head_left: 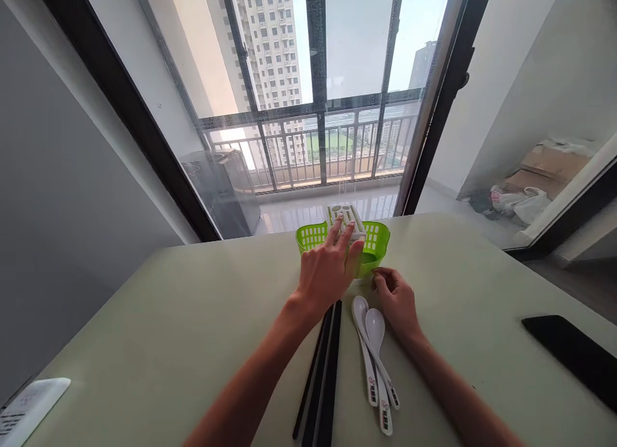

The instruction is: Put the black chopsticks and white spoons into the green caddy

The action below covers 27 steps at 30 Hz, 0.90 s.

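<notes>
green basket (pixel 311 236): stands near the middle of the far edge of the counter (pixel 231 305), its near wall partly covered by the hands.
white slotted piece (pixel 359 229): at the top of the green basket, rising above its rim; its lower part is hidden.
left hand (pixel 328 259): wide, fingers spread over the white slotted piece; the palm side is out of sight, so i cannot tell whether it grips or only presses.
right hand (pixel 396 297): narrow, fingers curled, at the near right side of the green basket; cannot tell whether anything is pinched.
black chopsticks (pixel 332 363): a loose bundle pointing toward the near edge, below the left hand.
white spoons (pixel 375 331): three, handles crossed, between the black chopsticks and the right forearm.
far-edge risk: a hard forward push could slide the green basket toward the drop.
fit risk: uneven pressure could tip or jam the white slotted piece against the rim.
forearm risk: a low sweep could scatter the white spoons or roll the black chopsticks.
</notes>
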Tool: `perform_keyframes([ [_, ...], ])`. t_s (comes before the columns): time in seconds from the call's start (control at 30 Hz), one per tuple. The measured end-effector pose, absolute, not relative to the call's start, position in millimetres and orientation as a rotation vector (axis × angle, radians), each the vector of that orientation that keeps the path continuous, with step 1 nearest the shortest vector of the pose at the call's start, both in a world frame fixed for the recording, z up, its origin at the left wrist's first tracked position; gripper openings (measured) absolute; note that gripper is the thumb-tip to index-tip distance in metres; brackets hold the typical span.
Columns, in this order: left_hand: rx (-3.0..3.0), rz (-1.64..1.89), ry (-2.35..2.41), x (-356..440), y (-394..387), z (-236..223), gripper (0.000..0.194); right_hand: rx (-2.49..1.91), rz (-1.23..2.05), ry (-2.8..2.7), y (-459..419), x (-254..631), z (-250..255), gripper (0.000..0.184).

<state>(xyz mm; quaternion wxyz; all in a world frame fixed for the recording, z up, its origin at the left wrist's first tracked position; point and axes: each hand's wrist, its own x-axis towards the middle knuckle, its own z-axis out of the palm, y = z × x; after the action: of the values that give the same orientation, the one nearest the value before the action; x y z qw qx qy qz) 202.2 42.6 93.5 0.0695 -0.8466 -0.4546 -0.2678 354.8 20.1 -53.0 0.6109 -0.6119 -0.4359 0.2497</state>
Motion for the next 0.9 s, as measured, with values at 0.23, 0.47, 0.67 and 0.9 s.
perform_keyframes([
  [0.23, -2.245, -1.509, -1.253, 139.6, 41.5, 47.2, 0.025, -1.415, 0.561, -0.978, 16.4, 351.5, -45.3, 0.034],
  [0.47, -2.476, -1.461, -1.992, 76.5, 33.4, -6.1, 0.016, -1.424, 0.555, -1.013, 14.1, 350.5, -45.8, 0.033],
  [0.67, -2.742, -1.386, -2.223, 61.9, 10.9, -9.4, 0.022, -1.487, 0.442, -1.186, -12.0, 348.2, -21.6, 0.03],
  [0.9, -2.802, -1.479, -2.319, 56.1, 6.0, -8.6, 0.02, -1.547, 0.631, -1.806, -89.2, 305.3, 10.2, 0.025],
])
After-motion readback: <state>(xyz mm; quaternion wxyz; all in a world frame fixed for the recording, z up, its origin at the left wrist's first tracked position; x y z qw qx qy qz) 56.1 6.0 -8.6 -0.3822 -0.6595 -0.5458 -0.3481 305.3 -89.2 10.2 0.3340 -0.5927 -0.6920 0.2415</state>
